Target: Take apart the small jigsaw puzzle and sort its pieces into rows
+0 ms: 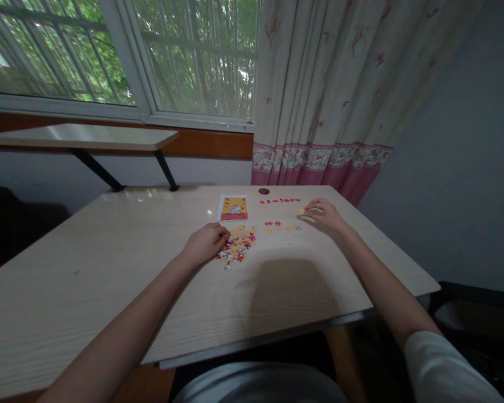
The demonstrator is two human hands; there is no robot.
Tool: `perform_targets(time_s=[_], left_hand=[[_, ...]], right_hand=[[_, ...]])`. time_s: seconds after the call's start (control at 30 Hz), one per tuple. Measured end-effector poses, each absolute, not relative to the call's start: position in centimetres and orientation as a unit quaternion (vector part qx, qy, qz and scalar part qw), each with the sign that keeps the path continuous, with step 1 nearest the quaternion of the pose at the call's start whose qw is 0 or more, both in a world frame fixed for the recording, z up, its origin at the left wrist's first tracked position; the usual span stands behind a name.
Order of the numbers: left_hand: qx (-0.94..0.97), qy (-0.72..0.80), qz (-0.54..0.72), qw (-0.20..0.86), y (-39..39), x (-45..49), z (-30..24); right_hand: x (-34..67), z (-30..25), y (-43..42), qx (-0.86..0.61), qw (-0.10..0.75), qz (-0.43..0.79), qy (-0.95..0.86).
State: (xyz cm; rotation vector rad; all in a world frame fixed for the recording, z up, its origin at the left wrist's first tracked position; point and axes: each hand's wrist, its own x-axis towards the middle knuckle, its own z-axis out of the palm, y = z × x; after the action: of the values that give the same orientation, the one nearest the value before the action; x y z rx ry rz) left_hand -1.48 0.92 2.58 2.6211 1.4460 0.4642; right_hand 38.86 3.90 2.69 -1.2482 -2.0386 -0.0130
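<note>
On the wood-grain desk point(121, 246), the left hand point(205, 244), fingers curled and grip impossible to tell, rests at the jigsaw heap point(238, 244) just in front of the picture card point(235, 209). The right hand point(323, 210), well right of the card, clamps a yellow jigsaw piece point(302, 211) between thumb and fingertips.

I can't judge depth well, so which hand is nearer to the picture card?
Left: the left hand is close by, on the person's side of the picture card and slightly left of it; the right hand is well off to the card's right.
</note>
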Motion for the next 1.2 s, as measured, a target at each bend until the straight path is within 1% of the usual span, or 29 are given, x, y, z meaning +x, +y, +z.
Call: perform_targets(time_s=[0.1,0.2,0.3,0.6,0.9,1.2], left_hand=[[0.875,0.454,0.165,0.044,1.1,-1.3,2.1],[0.885,0.432,0.171,0.025,1.3,-1.2,1.6],[0.893,0.414,0.177,0.018,1.6,-1.1,1.1],[0.905,0.394,0.158,0.025,1.8,-1.0,0.7],[0.899,0.401,0.174,0.033,1.7,-0.9,1.1],[0.854,0.480,0.198,0.034,1.6,-0.7,1.3]], right_hand=[[41.2,0.5,3.6,-0.526,0.384,0.070,-0.755],[42.6,-1.0,3.6,-0.543,0.356,0.153,-0.745],[42.8,-1.3,3.6,-0.534,0.322,0.193,-0.758],[41.8,-0.6,3.3,-0.516,0.283,0.163,-0.792],[40.6,-0.2,2.9,-0.504,0.279,0.143,-0.805],[40.2,0.1,2.8,-0.490,0.276,0.150,-0.813]])
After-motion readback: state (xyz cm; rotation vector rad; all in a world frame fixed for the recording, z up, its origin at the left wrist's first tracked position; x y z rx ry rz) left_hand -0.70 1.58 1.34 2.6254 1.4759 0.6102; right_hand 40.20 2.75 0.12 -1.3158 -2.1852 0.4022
